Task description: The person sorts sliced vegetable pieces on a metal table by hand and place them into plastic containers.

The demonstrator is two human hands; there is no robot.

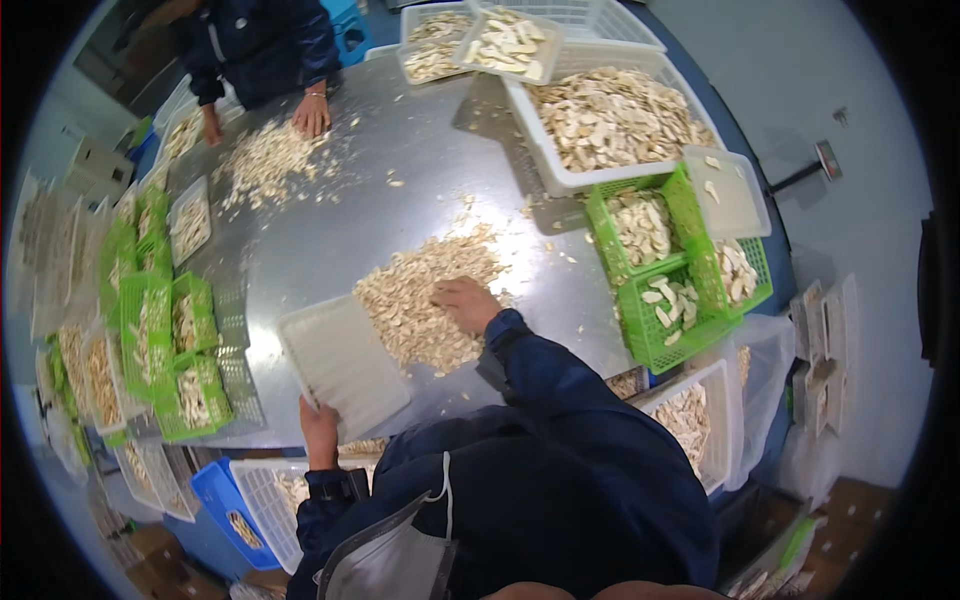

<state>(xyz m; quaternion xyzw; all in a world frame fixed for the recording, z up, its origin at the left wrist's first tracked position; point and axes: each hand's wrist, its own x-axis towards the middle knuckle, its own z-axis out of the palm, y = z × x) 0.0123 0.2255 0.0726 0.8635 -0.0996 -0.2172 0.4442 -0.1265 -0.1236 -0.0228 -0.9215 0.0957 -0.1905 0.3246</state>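
A heap of pale dried slices (420,285) lies on the shiny metal table (360,202) before me. My right hand (466,302) rests on the heap's right part, fingers spread over the slices; whether any are pinched under it is hidden. My left hand (320,431) grips the near edge of a whitish, shallow plastic tray (341,360), whose far right side touches the heap's left edge. The tray shows no slices on it. Green plastic baskets (664,352) with larger pale slices stand to the right of my right hand.
A co-worker (259,52) across the table has a hand on another slice pile (270,161). A large white crate (555,176) of slices stands at the far right, with small tubs (514,45) beyond. Green baskets (169,420) line the left edge. Crates (262,510) stand below the near edge.
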